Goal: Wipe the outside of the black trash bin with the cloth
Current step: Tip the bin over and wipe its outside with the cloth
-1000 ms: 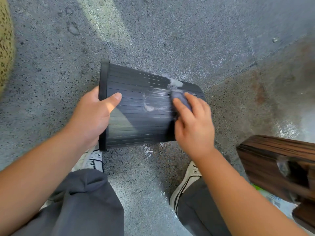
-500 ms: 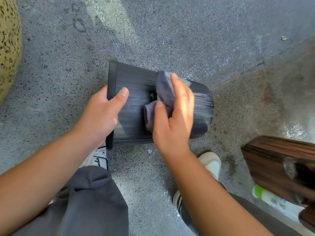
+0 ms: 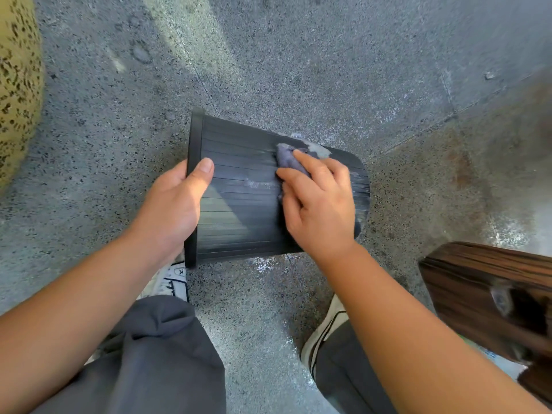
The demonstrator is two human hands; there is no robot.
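Lying on its side on the floor (image 3: 298, 70), the bin (image 3: 239, 210) is steadied at its rim by the left hand (image 3: 170, 204), fingers clamped. The right hand (image 3: 319, 204) presses the cloth (image 3: 288, 158) on its upper side. Pale smears remain beside the cloth; wiping looks partway done.

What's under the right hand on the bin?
A grey cloth sticks out past the fingers of the right hand, pressed on the side of the bin. The hand covers the rest of the cloth and that patch of the bin.
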